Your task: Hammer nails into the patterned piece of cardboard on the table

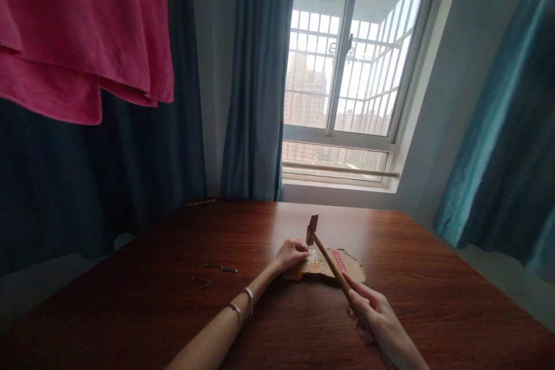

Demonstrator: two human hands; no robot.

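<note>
My right hand is wrapped round the wooden handle of a hammer. The hammer's head is raised just above the fingertips of my left hand. Those fingers are pinched together over the left part of a flat tan board, which has a ragged front edge and is dotted with dark spots and white, orange and pink patches. What the pinch holds is too small to make out. Two bracelets circle my left wrist. Several thin dark nails lie on the table to the left of my left forearm.
The work is on a glossy reddish-brown wooden table. Beyond it is a barred window with blue curtains at its sides. A pink cloth hangs at upper left.
</note>
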